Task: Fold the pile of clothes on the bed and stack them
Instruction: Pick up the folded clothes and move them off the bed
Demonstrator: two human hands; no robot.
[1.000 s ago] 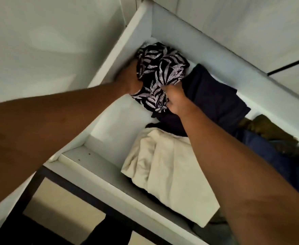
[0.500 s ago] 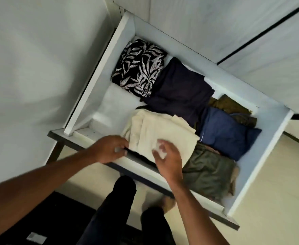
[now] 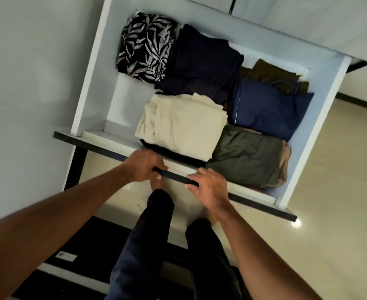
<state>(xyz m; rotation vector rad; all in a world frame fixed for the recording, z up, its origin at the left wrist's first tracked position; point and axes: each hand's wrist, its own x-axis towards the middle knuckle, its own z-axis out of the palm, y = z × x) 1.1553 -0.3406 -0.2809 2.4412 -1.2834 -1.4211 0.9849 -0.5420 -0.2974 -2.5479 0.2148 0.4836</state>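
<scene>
The folded clothes are laid in an open white drawer, packed close together in two rows.

In the far row, a black leaf-print garment is set in the left corner, its long axis running front to back along the left wall. A dark navy garment is pressed against its right side and laid the same way. An olive-brown garment is tucked into the far right corner and partly covered by a blue garment, from whose far end a thin cord loop is seen.

In the near row, a cream garment is placed left of centre, with its layered fold edges turned to the left and its long axis lying across the drawer. A black piece is glimpsed beneath it. A grey-green garment is fitted into the near right corner, also lying across, with a tan piece showing at its right end.

The drawer's dark front edge is held from outside by both hands. The grip of the left hand is clamped on it, fingers curled round. The grip of the right hand is clamped on it just beside.

Dark trousers are seen below, over pale glossy floor tiles. A small white label is seen on a dark floor covering at lower left. Its print is too small to be read.
</scene>
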